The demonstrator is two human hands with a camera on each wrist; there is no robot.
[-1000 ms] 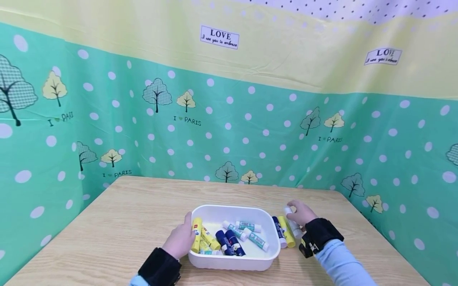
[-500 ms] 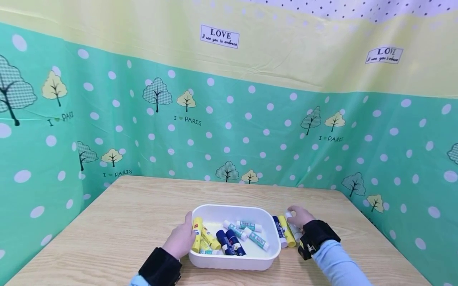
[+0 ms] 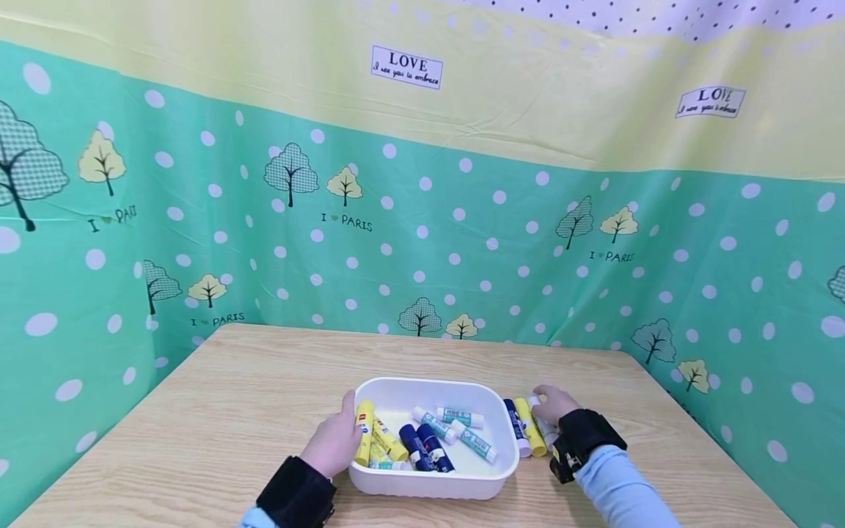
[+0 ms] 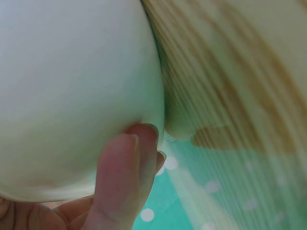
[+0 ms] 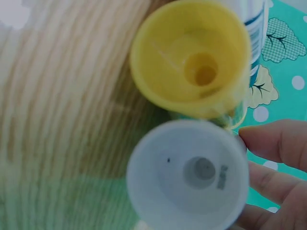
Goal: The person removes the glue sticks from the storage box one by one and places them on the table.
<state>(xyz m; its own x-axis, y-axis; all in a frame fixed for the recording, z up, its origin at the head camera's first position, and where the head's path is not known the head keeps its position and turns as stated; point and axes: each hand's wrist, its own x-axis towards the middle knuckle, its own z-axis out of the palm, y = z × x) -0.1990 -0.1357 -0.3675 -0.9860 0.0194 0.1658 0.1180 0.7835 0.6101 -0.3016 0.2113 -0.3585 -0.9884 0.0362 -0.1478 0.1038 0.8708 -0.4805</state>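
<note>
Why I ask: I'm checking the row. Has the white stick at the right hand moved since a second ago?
Yes: the white stick shifted down the head view; its far end, once past the yellow stick beside it, is now nearly level.

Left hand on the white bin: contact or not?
Touching. The left wrist view shows it: the left hand has its thumb flush against the white bin.
</note>
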